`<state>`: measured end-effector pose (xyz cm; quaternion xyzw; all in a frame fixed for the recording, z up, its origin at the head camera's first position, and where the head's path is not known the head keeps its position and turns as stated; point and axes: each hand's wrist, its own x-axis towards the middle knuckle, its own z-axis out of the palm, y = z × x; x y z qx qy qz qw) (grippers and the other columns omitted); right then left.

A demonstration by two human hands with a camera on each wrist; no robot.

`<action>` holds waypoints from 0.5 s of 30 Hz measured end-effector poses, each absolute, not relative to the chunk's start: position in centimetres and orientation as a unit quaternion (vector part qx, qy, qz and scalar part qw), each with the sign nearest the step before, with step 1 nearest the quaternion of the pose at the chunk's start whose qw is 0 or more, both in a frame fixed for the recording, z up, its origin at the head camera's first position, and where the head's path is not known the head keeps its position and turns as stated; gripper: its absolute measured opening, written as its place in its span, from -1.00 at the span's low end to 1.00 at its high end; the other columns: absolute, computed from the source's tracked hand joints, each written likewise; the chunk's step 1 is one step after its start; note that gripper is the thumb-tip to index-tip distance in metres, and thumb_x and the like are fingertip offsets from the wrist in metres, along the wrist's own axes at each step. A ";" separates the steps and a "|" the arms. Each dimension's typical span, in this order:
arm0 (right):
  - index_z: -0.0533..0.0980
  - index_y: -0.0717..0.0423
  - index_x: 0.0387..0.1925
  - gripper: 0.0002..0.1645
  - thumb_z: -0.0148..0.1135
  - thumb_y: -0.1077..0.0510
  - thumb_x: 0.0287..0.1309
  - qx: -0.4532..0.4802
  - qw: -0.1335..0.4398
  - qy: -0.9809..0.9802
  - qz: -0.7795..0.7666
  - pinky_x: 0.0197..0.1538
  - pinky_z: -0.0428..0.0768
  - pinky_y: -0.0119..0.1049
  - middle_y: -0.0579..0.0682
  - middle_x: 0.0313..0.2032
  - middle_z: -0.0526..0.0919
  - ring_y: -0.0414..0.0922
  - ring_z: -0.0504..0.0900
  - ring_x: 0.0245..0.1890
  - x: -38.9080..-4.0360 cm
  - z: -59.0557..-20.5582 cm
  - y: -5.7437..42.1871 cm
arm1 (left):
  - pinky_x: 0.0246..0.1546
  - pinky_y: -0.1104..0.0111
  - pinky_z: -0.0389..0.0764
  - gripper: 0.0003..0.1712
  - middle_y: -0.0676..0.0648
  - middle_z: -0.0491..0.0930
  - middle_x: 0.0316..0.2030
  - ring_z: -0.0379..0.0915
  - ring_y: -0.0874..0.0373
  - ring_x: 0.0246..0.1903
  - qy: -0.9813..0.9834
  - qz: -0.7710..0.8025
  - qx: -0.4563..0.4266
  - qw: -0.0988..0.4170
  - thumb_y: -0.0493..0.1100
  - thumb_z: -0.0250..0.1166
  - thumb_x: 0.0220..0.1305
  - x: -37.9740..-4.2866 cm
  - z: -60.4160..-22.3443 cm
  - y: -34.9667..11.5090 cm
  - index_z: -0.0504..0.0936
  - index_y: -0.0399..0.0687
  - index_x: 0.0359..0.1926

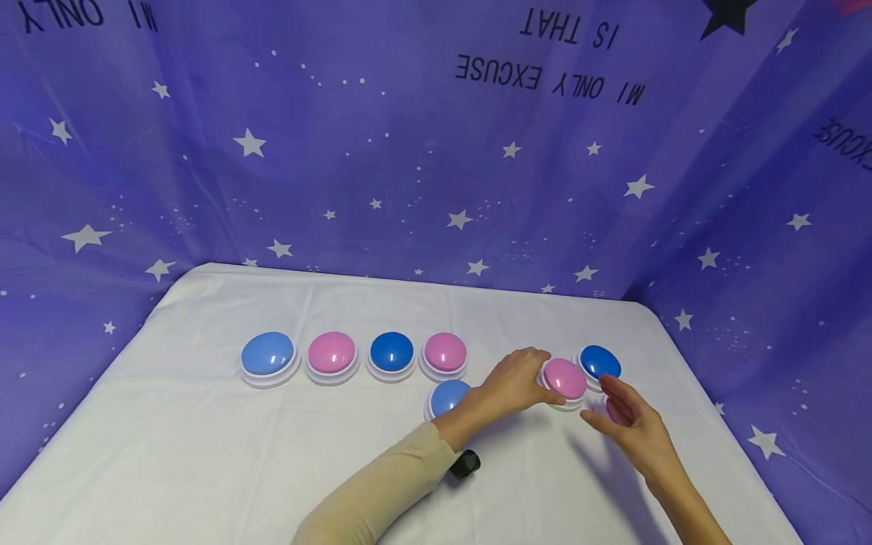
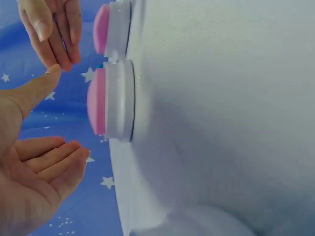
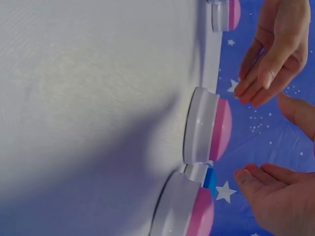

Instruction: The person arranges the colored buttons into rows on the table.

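My left hand hovers at the left side of a pink push button with a white round base, its fingers and thumb spread. In the left wrist view, a gap shows between that hand and the pink dome. My right hand is held to the right with fingers extended, nothing in it. It partly covers another pink button. Behind them sits a dark blue button. Both palms face each other above the domes in the right wrist view.
To the left, a row holds a light blue button, a pink one, a dark blue one and a pink one. My left wrist partly hides another light blue button. A purple star-patterned curtain surrounds the white-covered table.
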<state>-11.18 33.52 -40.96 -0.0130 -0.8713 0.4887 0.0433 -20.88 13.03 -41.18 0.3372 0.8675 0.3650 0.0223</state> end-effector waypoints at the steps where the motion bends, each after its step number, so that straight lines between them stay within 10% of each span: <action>1: 0.20 0.39 0.41 -0.07 0.46 0.18 0.13 -0.012 0.043 -0.872 0.488 0.15 0.31 -0.65 0.34 0.35 0.29 0.23 0.27 0.35 -11.3 -41.1 33.5 | -0.27 0.51 0.48 -0.39 -0.01 0.68 -0.23 0.48 0.28 -0.29 0.869 0.361 0.337 0.022 0.05 0.60 -0.03 -21.0 -41.3 13.2 0.67 -0.20 -0.02; 15: 0.09 0.50 0.41 -0.03 0.42 0.23 0.15 -0.034 -0.001 -0.873 0.487 0.28 0.23 -0.27 0.45 0.37 0.20 0.29 0.17 0.40 -13.4 -42.6 33.1 | -0.30 0.50 0.48 -0.40 0.05 0.59 -0.33 0.46 0.26 -0.33 0.901 0.290 0.320 0.038 0.08 0.63 -0.10 -22.2 -42.5 15.2 0.64 -0.14 -0.11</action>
